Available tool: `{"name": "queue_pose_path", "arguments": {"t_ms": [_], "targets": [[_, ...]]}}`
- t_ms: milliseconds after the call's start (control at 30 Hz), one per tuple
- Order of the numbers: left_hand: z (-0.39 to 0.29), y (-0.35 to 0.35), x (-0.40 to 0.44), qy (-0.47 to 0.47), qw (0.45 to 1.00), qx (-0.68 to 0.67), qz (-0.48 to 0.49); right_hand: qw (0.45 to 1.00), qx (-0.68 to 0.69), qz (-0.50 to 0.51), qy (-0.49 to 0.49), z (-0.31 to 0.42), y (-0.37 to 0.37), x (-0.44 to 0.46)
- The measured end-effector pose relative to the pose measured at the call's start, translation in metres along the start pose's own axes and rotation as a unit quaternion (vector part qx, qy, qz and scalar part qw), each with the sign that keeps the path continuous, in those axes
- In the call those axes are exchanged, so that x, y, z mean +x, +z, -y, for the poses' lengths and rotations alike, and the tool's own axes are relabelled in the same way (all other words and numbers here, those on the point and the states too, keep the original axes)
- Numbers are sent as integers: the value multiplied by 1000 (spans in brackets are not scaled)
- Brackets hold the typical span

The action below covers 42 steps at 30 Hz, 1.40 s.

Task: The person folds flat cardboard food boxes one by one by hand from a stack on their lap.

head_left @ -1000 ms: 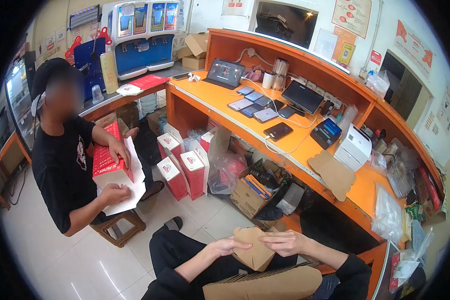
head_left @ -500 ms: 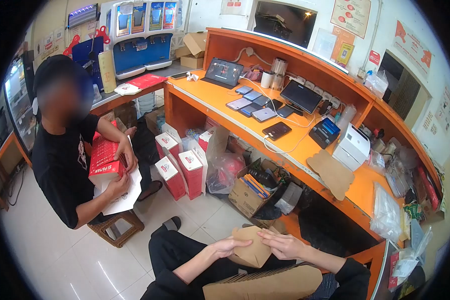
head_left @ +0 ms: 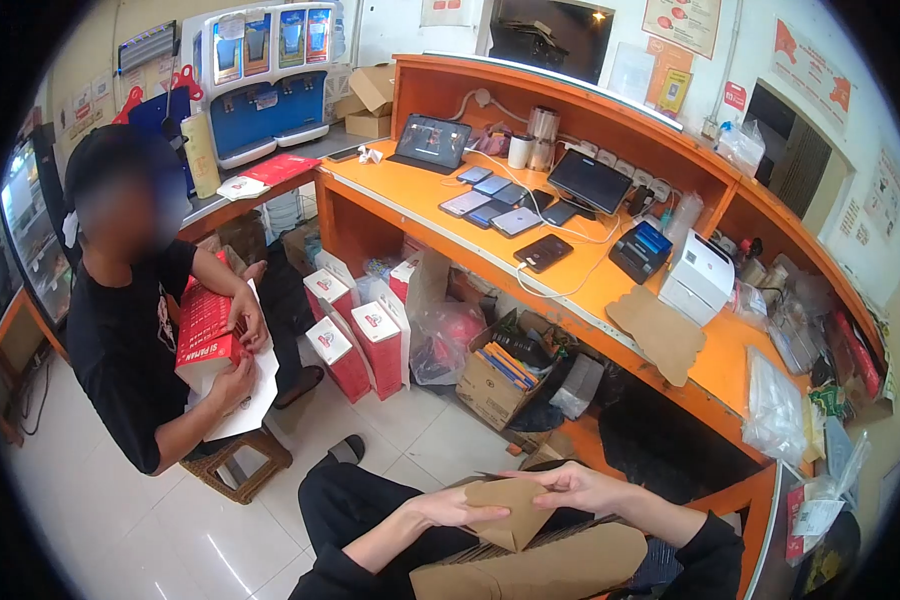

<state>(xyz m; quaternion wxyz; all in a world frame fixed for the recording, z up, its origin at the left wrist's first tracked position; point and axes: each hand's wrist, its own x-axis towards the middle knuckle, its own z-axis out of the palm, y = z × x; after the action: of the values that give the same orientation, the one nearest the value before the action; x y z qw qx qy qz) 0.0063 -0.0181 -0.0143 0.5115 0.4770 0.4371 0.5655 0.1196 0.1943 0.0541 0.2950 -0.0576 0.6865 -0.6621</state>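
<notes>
Above my lap, a small brown cardboard box (head_left: 511,510), partly folded, is gripped between both hands. My left hand (head_left: 453,506) closes on its left side, thumb lying along the front. At its upper right edge, the fingers of my right hand (head_left: 576,488) pinch the board. Just below the hands rests a stack of flat brown cardboard pieces (head_left: 540,565) on my lap. The far side of the box is hidden.
A co-worker (head_left: 130,310) on a wicker stool (head_left: 235,468) handles a red and white carton (head_left: 207,335). Several red-and-white cartons (head_left: 375,345) stand on the floor. Phones, a tablet (head_left: 432,143) and a white printer (head_left: 697,280) occupy the orange counter (head_left: 595,285).
The brown box has turned and tilted in my hands, and my right hand has changed its grip along the edge. My view has shifted slightly. The co-worker's hands have moved a little on the carton.
</notes>
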Motion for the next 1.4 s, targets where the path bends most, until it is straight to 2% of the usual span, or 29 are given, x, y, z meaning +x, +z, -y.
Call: {"name": "queue_pose_path", "arguments": {"t_ms": [133,233,333,367,433,500,533,567,600,633,733,767,900,1000,1067,1100,1133,1200,1233,1267,1333,1367,1400], "targets": [[-1,3,-1,45,997,57,10,998,-57,-18,-13,1,4,-5],[-16,5,1,42,999,28,13,964,-233,-37,-119,28,4,-6],[-51,5,5,-17,988,110,108,976,-200,21,-83,42,0,-4],[-57,4,4,-24,985,130,111,985,-163,45,-33,38,-4,0],[-68,0,0,-37,977,172,117,973,-223,-11,-66,41,-4,0],[-93,14,-10,-56,990,123,-50,951,-282,-79,-100,44,-8,-3],[-101,20,-14,-66,984,98,-132,955,-250,-112,-117,41,-10,-3],[-86,17,-13,63,963,131,-228,954,-212,-148,-149,41,-12,-4],[-69,14,-9,190,916,158,-317,950,-174,-188,-178,42,-12,-5],[-67,15,-6,222,860,240,-392,951,-133,-206,-187,41,-12,-6],[-48,27,0,156,903,72,-393,942,-50,-252,-215,36,-5,-7],[-41,31,3,136,938,-68,-313,938,-50,-259,-224,37,-1,-7],[-43,39,19,104,930,-134,-325,921,-102,-285,-244,26,4,-10],[-50,43,19,129,934,60,-329,895,-166,-296,-289,32,4,-33],[-51,43,20,123,908,198,-348,884,-60,-373,-277,46,8,-53],[-51,45,22,116,892,262,-349,863,-107,-414,-270,51,7,-64],[-53,48,25,145,870,337,-330,862,-208,-411,-211,69,13,-78],[-66,53,42,210,810,470,-281,863,-352,-350,-92,81,24,-88],[-74,57,51,257,810,479,-222,851,-410,-322,-66,81,33,-89],[-82,68,61,274,805,495,-179,838,-429,-321,-102,72,39,-90],[-93,93,80,311,783,529,-102,835,-388,-361,-150,25,48,-115],[-91,98,86,307,791,523,-78,832,-372,-379,-160,10,46,-127],[-84,102,88,317,828,455,-80,831,-358,-398,-153,4,46,-141]]}}
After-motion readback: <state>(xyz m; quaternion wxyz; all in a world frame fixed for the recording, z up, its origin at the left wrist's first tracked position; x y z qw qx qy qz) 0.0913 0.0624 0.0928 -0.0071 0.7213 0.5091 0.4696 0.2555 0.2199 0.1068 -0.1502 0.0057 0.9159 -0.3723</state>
